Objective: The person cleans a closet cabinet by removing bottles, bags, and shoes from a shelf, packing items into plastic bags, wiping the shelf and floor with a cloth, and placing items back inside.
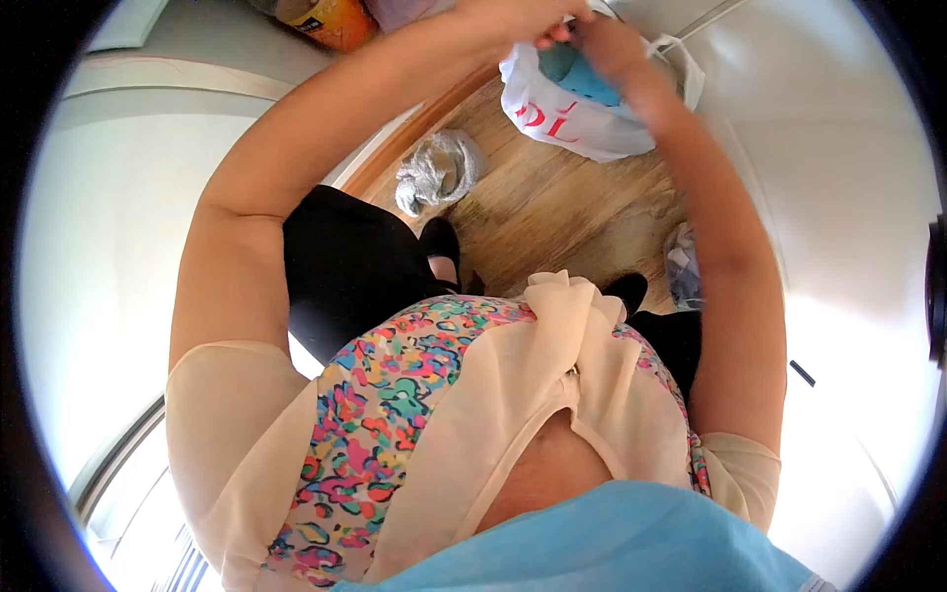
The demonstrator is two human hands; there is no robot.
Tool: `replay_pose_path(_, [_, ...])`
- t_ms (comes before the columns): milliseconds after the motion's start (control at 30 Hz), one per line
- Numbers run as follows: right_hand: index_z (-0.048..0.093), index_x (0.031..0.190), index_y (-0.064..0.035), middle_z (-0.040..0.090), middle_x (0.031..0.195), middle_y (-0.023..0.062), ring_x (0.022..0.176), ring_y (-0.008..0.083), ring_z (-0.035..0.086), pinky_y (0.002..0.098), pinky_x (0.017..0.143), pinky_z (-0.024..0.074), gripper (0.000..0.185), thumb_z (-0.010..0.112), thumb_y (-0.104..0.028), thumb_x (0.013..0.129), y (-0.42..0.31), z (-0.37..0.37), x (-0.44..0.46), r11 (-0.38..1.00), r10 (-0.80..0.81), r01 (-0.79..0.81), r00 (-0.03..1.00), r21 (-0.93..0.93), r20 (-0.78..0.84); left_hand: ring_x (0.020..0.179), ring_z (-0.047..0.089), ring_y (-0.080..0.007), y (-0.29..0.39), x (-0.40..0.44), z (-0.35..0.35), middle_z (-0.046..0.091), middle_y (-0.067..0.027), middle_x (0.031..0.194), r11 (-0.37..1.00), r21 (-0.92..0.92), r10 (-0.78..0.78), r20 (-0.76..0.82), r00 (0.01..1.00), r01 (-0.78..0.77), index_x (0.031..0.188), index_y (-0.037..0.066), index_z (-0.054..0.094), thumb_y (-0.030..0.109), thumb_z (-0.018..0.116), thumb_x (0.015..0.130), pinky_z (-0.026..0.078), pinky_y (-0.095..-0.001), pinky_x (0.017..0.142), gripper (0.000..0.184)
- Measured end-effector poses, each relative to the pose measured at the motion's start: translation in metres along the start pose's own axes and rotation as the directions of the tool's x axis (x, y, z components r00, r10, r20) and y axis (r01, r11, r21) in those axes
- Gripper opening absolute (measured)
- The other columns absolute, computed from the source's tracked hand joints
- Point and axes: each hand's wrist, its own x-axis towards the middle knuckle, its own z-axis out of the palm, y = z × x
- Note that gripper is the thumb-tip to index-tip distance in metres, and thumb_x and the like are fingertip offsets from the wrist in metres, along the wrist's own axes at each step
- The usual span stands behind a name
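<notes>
At the top of the head view my left hand (pixel 523 18) reaches in with its fingers bent and pressed together, and whatever they pinch is too small to make out. Right beside it, fingertips close to the left ones, my right hand (pixel 609 47) is smeared by motion and its fingers are partly hidden. Both hands are above a white plastic bag (pixel 617 138) with red lettering, standing on the floor. Inside the bag shows a blue item with small dark holes (pixel 587 84), partly covered by my right hand and forearm.
A crumpled grey cloth (pixel 439 170) lies on the wood floor (pixel 552 212) near my foot. Another greyish bundle (pixel 681 266) is by my right leg. White panels flank both sides. An orange-yellow package (pixel 330 22) sits at the upper left.
</notes>
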Motion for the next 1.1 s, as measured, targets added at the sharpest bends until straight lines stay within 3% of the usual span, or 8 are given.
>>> replay_pose_path(133, [0.061,0.112,-0.0045,0.068,0.111,0.0143,0.094,0.0305,0.067,0.0459,0.083,0.0521,0.035,0.056,-0.032,0.092,-0.029,0.105,0.005,0.590,0.312,0.223,0.823,0.776,-0.474,0.055,0.055,-0.0132,0.028,-0.039,0.052,0.059,-0.0038,0.071,0.988,-0.089,0.146,0.227,0.963,-0.129,0.123,-0.001,0.056,0.011,0.058,0.091,0.043,-0.0266,0.046,0.034])
replay_pose_path(367, [0.065,0.111,-0.0082,0.070,0.106,0.0154,0.103,0.0353,0.065,0.0430,0.095,0.0463,0.032,0.058,-0.024,0.084,-0.043,-0.029,-0.045,0.968,-0.247,0.236,0.957,0.086,0.153,0.065,0.058,-0.0144,0.018,-0.007,0.001,0.061,-0.0048,0.082,0.983,-0.092,0.166,0.074,0.983,-0.159,0.121,-0.001,0.059,0.010,0.056,0.093,0.048,-0.0253,0.057,0.030])
replay_pose_path(467, [0.061,0.127,-0.0119,0.066,0.108,0.0136,0.114,0.0301,0.059,0.0454,0.102,0.0398,0.043,0.058,-0.020,0.085,0.015,-0.068,-0.070,0.824,-0.562,0.552,0.825,-0.130,-0.062,0.067,0.059,-0.0148,0.006,0.008,0.003,0.062,-0.0057,0.084,0.979,-0.018,0.201,0.193,0.960,-0.202,0.119,0.000,0.061,0.009,0.055,0.092,0.049,-0.0258,0.058,0.029])
replay_pose_path(667, [0.061,0.125,-0.0113,0.067,0.107,0.0116,0.108,0.0321,0.062,0.0437,0.106,0.0366,0.038,0.057,-0.017,0.088,0.082,-0.106,-0.099,0.860,-0.182,0.232,0.971,-0.454,0.152,0.070,0.064,-0.0190,0.006,0.006,-0.013,0.068,-0.0098,0.089,0.971,-0.195,-0.123,0.102,0.987,0.142,0.119,0.000,0.061,0.012,0.054,0.091,0.054,-0.0288,0.062,0.031])
replay_pose_path(733, [0.060,0.127,-0.0085,0.066,0.117,0.0142,0.111,0.0331,0.061,0.0415,0.107,0.0364,0.036,0.056,-0.022,0.093,0.095,-0.085,-0.095,0.950,0.001,-0.059,0.983,0.308,0.183,0.070,0.065,-0.0208,-0.016,0.018,-0.023,0.069,-0.0114,0.093,0.890,-0.366,-0.237,0.140,0.961,0.273,0.120,-0.001,0.061,0.015,0.053,0.092,0.055,-0.0298,0.062,0.033])
replay_pose_path(967, [0.020,0.153,0.0008,0.056,0.135,0.0241,0.122,0.0327,0.057,0.0377,0.102,0.0438,0.090,0.070,-0.034,0.086,0.046,-0.016,-0.073,0.734,-0.071,-0.048,0.987,0.678,0.147,0.086,0.067,-0.0254,-0.020,-0.006,0.000,0.068,-0.0156,0.106,0.858,-0.290,-0.398,0.146,0.906,0.424,0.116,-0.007,0.059,0.009,0.058,0.093,0.059,-0.0410,0.081,0.028])
replay_pose_path(1033, [0.053,0.137,-0.0030,0.066,0.120,0.0203,0.110,0.0267,0.063,0.0382,0.094,0.0475,0.070,0.075,-0.038,0.080,0.045,-0.008,-0.062,0.907,-0.061,-0.030,0.977,0.420,0.202,0.083,0.067,-0.0222,-0.040,-0.008,-0.003,0.068,-0.0146,0.106,0.828,-0.208,-0.499,0.151,0.853,0.521,0.117,-0.007,0.060,0.012,0.058,0.095,0.059,-0.0386,0.080,0.029])
replay_pose_path(1100, [0.070,0.113,-0.0081,0.069,0.099,0.0082,0.091,0.0215,0.063,0.0333,0.083,0.0478,0.041,0.072,-0.036,0.083,0.061,0.013,-0.059,0.674,-0.220,-0.092,0.922,0.733,0.318,0.081,0.066,-0.0207,-0.053,-0.008,-0.006,0.068,-0.0132,0.106,0.783,-0.156,-0.564,0.232,0.792,0.603,0.117,-0.005,0.062,0.015,0.059,0.095,0.059,-0.0361,0.077,0.030])
